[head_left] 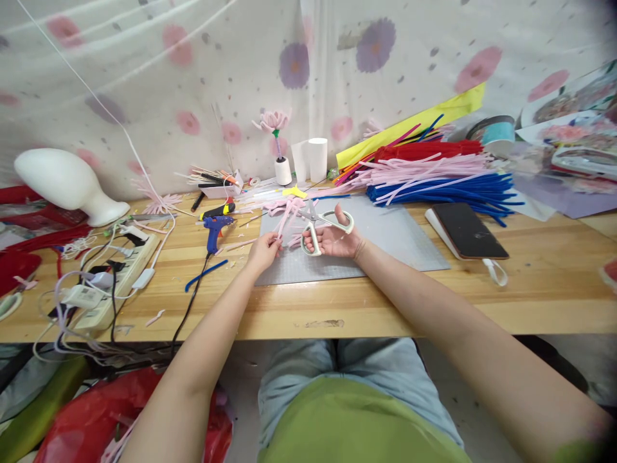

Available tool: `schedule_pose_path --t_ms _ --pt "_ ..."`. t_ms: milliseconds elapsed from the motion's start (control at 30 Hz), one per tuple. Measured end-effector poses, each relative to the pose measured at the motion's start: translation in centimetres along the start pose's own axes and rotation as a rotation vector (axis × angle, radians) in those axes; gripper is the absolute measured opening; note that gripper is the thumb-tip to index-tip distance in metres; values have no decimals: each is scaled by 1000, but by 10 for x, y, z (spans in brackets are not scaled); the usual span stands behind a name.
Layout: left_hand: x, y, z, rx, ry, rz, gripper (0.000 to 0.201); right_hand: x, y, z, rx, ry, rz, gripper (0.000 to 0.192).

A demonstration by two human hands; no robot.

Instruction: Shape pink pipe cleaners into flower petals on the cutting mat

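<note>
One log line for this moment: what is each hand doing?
left hand: holds pink pipe cleaners | right hand: holds scissors, blades at the pipe cleaners | surface: grey mat

Scissors: white handles. Pipe cleaners: pale pink. Glue gun: blue. Mat: grey. Curtain: white, pink-and-purple floral print.

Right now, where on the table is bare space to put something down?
Bare wood lies along the near edge of the table, between the grey mat and the phone. The mat's right part is free too. The left side is crowded with a power strip, cables and a glue gun; the back holds pipe cleaners.
</note>
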State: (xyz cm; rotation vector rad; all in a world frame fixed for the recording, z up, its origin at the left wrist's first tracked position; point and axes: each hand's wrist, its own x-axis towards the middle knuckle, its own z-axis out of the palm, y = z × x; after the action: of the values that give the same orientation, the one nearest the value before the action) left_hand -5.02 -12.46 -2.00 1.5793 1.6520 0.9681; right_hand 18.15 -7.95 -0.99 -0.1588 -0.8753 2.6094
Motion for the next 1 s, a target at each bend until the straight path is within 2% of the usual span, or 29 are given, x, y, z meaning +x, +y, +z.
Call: schedule_pose_path --t_ms 167,333,500,633,800,1000 --pt "3 6 2 144 86 -76 24 -2 0 -2 16 1 2 73" --pt "-2 10 12 283 23 59 24 1 -4 0 22 12 -6 74" --pt "-18 19 13 432 -36 141 28 1 -7 -1 52 46 -117 73" --pt "-25 23 10 452 8 165 28 0 -3 -5 80 61 -143 73" --pt "-24 18 13 430 103 153 28 2 4 -3 99 89 -142 71" --pt "-25 18 18 448 62 181 28 3 -1 2 102 26 -164 70"
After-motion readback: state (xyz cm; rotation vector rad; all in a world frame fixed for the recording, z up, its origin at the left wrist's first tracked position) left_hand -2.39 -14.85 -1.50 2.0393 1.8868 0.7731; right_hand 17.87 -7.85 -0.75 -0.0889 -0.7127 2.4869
